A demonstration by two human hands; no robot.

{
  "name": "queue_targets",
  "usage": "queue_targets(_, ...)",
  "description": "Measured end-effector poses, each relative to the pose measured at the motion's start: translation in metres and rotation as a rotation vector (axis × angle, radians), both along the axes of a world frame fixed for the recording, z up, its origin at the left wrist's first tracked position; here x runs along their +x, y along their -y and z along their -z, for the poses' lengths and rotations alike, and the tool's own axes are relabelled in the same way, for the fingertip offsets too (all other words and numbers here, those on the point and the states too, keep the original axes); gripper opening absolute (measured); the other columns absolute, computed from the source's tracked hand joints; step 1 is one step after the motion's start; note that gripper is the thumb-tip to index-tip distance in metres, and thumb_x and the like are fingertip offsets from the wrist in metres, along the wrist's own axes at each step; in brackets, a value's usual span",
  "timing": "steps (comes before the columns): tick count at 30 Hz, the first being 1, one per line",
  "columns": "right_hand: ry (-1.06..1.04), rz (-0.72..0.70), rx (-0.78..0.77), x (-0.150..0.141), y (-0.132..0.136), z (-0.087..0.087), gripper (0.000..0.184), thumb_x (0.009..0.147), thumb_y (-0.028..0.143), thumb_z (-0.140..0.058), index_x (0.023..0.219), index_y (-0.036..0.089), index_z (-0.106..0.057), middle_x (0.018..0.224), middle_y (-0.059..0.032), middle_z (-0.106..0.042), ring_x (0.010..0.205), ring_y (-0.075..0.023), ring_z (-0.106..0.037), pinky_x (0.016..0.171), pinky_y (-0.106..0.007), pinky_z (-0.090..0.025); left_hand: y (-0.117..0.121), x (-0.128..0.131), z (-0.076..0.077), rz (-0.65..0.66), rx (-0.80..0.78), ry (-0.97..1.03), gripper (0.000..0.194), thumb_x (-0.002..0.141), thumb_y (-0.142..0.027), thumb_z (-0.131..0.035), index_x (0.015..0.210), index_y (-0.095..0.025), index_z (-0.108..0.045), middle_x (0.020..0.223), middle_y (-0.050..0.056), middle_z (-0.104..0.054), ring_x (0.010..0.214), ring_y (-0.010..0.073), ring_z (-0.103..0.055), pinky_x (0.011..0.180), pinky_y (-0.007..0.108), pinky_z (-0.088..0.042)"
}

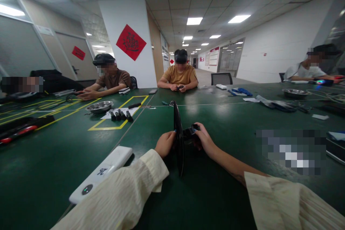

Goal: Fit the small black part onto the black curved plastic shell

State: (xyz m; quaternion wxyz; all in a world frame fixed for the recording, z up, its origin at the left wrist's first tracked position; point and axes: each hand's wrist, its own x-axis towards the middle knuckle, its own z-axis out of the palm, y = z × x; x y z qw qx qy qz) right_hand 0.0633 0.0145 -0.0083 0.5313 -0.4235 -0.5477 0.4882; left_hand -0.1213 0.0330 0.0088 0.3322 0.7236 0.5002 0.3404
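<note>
While the left hand grips the upright black panel at its left face, the right hand clasps the black fitting opposite — both over the green table. White device lies beside the left sleeve.

Can read two dark digits on the white device, to the left of the left hand: 26, or 92 if turned about. Can see dark characters on the red diamond on the white pillar, beyond and above that hand, but cannot decipher them. Likewise cannot read the smaller red sign on the door, farther left, or the distant wall board, beyond the right hand.
</note>
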Motion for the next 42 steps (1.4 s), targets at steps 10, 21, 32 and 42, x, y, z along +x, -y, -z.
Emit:
queue_targets(10,0.007,0.003,0.003,0.0,0.0002,-0.0011,0.034,0.08,0.038,-0.04,0.109,0.023,-0.034,0.046,0.0085,-0.049,0.032,-0.0105,-0.043,0.029,-0.017,-0.028,0.0032,0.001,-0.0051,-0.008,0.074,-0.119,0.042,0.082,-0.042,-0.028,0.065,-0.016,-0.056,0.065,0.004,-0.06,0.066,0.0181,-0.055,0.063,0.027,-0.042)
queue_targets(21,0.012,0.015,-0.014,0.0001,-0.0003,-0.0008,0.033,0.08,0.038,-0.039,0.109,0.023,-0.033,0.045,0.008,-0.049,0.032,-0.0109,-0.043,0.028,-0.017,-0.028,0.0021,0.0008,-0.0035,-0.013,0.095,-0.136,0.041,0.083,-0.039,-0.026,0.064,-0.017,-0.056,0.065,0.004,-0.061,0.068,0.0184,-0.056,0.066,0.028,-0.043)
queue_targets(32,0.0,0.004,-0.006,-0.0002,0.0021,-0.0033,0.033,0.08,0.038,-0.04,0.109,0.023,-0.034,0.048,0.0078,-0.05,0.033,-0.0108,-0.044,0.029,-0.017,-0.029,0.0017,-0.0012,-0.0029,0.001,0.095,-0.138,0.039,0.081,-0.039,-0.027,0.07,-0.016,-0.057,0.071,0.006,-0.062,0.074,0.0204,-0.056,0.071,0.03,-0.043)
queue_targets(42,0.004,0.03,-0.014,-0.0007,-0.0008,-0.0001,0.033,0.079,0.038,-0.039,0.109,0.023,-0.034,0.046,0.0084,-0.048,0.031,-0.0105,-0.042,0.028,-0.016,-0.027,-0.0025,-0.0032,-0.0038,0.087,0.084,-0.101,0.036,0.078,-0.039,-0.029,0.067,-0.016,-0.055,0.059,0.002,-0.057,0.067,0.0185,-0.054,0.068,0.029,-0.042)
